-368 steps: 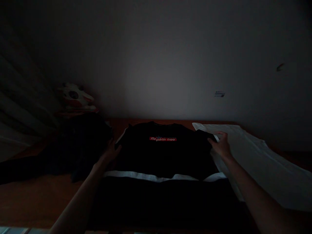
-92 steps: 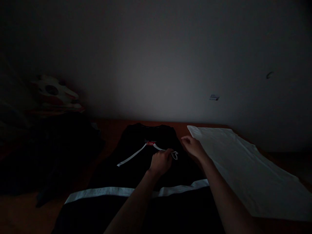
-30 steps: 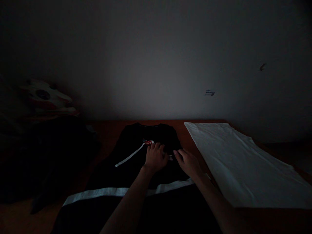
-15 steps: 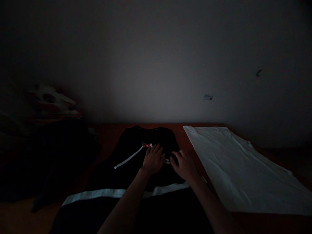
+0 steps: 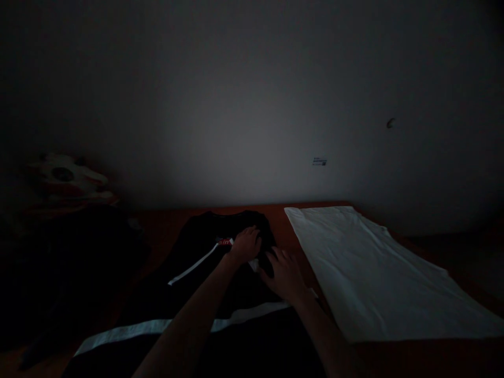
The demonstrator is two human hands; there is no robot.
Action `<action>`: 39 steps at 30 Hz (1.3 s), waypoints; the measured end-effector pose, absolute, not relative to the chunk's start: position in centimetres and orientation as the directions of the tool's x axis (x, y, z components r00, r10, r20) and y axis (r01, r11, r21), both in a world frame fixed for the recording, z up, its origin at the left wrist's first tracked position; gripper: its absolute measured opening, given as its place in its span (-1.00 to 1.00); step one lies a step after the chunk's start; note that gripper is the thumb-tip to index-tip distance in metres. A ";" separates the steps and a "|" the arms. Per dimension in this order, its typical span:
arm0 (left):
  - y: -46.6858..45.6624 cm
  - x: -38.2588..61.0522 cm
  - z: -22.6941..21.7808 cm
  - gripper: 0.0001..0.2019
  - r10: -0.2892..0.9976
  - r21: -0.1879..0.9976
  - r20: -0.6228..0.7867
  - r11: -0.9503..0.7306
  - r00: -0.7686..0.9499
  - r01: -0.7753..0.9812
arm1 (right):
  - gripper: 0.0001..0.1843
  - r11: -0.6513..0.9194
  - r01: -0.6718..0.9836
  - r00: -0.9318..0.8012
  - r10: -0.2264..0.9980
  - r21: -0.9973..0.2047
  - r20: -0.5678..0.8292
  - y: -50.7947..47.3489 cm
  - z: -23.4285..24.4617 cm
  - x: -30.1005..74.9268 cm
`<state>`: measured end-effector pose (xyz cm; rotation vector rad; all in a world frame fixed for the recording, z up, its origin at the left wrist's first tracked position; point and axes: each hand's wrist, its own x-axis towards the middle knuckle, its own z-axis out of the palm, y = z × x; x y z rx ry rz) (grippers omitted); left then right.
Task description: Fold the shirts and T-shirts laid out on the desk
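Dim light covers the room; a plain pale wall [image 5: 252,131] fills the upper part of the view and carries a small label [image 5: 319,161] right of centre and a small dark mark [image 5: 390,123] farther right. Below the wall runs a reddish-brown worktop [image 5: 165,226], seen bare at the far edge and between the garments. A black shirt [image 5: 208,262] lies flat on the worktop at centre, collar toward the wall, with a white band [image 5: 157,326] across its near part and a white-edged sleeve folded diagonally over the chest, partly covering a red chest print [image 5: 225,242]. The left hand [image 5: 246,244] rests palm down on the shirt at the print, fingers together and flat, gripping nothing. The right hand [image 5: 284,273] lies just beside it to the right, fingers spread flat on the fabric, likewise holding nothing. A white cloth [image 5: 370,273] is spread flat on the right side of the worktop, just beside the shirt. A dark heap [image 5: 79,252] lies at far left, its detail lost in shadow, with a pale patterned object [image 5: 65,181] behind it against the wall.
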<state>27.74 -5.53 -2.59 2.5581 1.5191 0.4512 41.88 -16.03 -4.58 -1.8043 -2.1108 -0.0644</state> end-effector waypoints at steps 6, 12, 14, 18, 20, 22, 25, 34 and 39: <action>-3.6 29.6 -3.9 -0.31 0.898 0.231 0.020 -0.431 0.439 0.872 | -0.18 0.166 0.948 -0.113 0.973 -0.270 0.202 -16.3 -4.8 42.1; -2.2 30.8 -3.1 -0.41 0.907 0.152 0.034 -0.419 0.419 0.895 | -0.11 0.163 0.935 -0.107 0.977 -0.314 0.187 -16.2 -4.4 42.0; -1.6 31.2 -3.5 -0.41 0.888 0.157 0.081 -0.460 0.453 0.874 | -0.12 0.162 0.932 -0.101 0.975 -0.323 0.196 -16.0 -4.4 42.0; -0.8 31.5 -5.5 -0.39 0.863 0.246 0.108 -0.504 0.493 0.828 | -0.04 0.153 0.928 -0.102 0.982 -0.340 0.162 -15.8 -4.6 42.0; -0.7 31.3 -6.0 -0.47 0.870 0.298 0.155 -0.493 0.468 0.817 | 0.02 0.154 0.928 -0.112 0.984 -0.339 0.140 -15.9 -4.7 42.1; -0.9 31.0 -5.9 -0.57 0.873 0.327 0.230 -0.485 0.430 0.811 | 0.03 0.158 0.932 -0.122 0.984 -0.327 0.128 -15.9 -4.7 42.1; -1.7 30.1 -5.2 -0.62 0.859 0.348 0.336 -0.495 0.387 0.796 | 0.03 0.158 0.941 -0.126 0.984 -0.298 0.124 -16.0 -4.5 42.3; -3.1 18.4 -3.5 -0.59 0.793 0.380 0.363 -0.606 0.490 0.699 | -0.15 0.181 0.936 -0.141 0.979 -0.301 0.150 -15.4 -5.9 42.9; -4.6 8.8 -5.6 -0.52 0.910 0.205 0.230 -0.393 0.346 0.896 | -0.18 0.170 0.949 -0.122 0.975 -0.266 0.187 -15.1 -6.6 42.9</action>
